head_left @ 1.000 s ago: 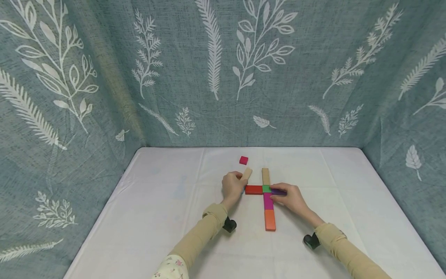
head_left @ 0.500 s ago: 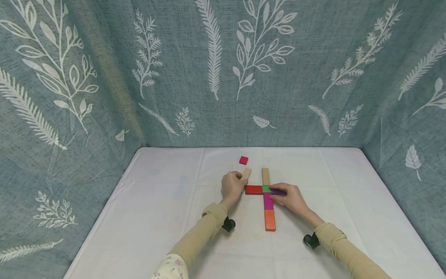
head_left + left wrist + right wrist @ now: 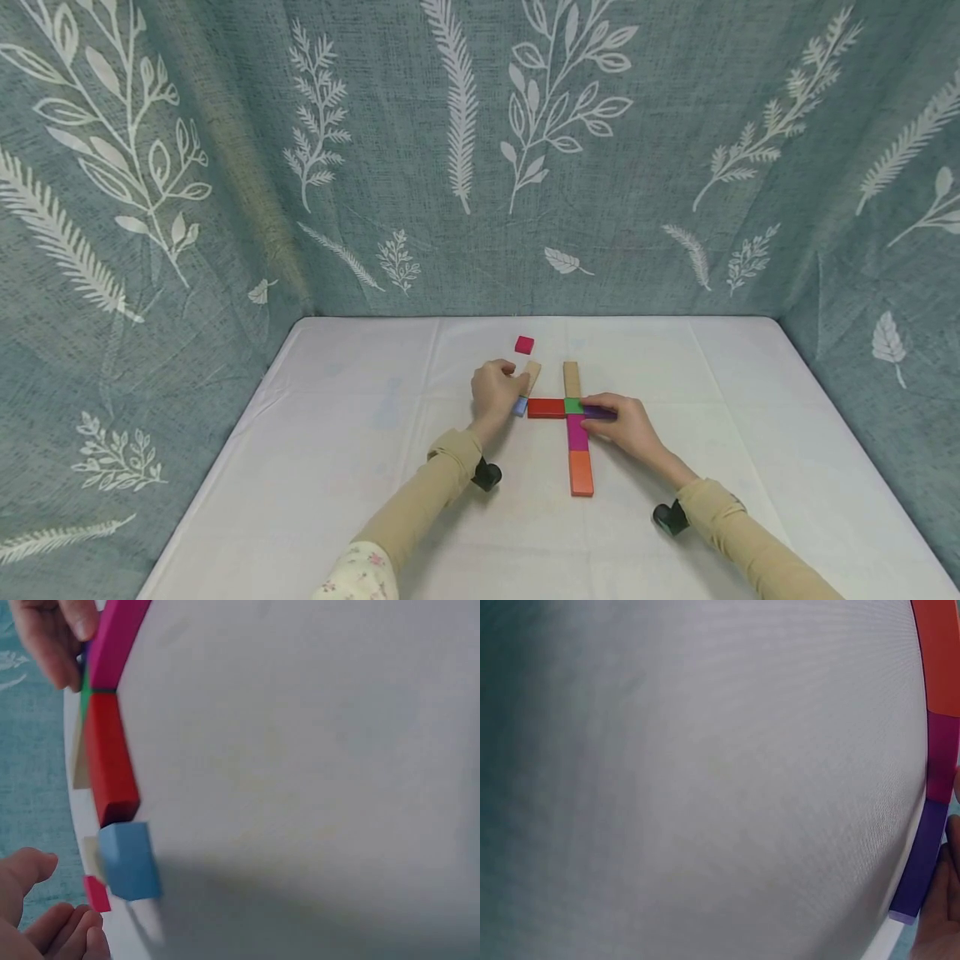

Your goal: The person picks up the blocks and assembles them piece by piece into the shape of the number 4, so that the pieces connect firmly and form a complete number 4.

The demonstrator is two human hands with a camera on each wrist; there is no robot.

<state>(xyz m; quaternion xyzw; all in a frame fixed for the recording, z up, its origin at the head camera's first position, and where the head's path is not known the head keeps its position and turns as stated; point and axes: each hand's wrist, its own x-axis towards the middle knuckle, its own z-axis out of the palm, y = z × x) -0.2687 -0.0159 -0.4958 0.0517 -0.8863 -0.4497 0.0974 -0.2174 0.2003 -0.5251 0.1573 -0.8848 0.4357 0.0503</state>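
Flat coloured blocks form a cross on the table. A green block (image 3: 573,406) sits at its centre, with a red block (image 3: 547,408) to the left and a purple block (image 3: 601,412) to the right. Towards the person run a magenta block (image 3: 577,433) and an orange block (image 3: 581,473). My right hand (image 3: 628,427) pinches the purple block at its inner end, thumb beside the magenta one. My left hand (image 3: 497,392) holds nothing, thumb and fingers apart in the left wrist view. It hovers beside a blue block (image 3: 131,861) and a slanted plain wooden block (image 3: 532,375).
Another plain wooden block (image 3: 572,379) extends from the cross's far side. A small pinkish-red block (image 3: 524,344) lies farther back. White cloth covers the table (image 3: 360,467), and a leaf-patterned curtain (image 3: 420,167) rises behind it.
My left hand has let go and drawn back slightly left and away, uncovering the blue block by the red one's left end. The right hand has stayed in place.
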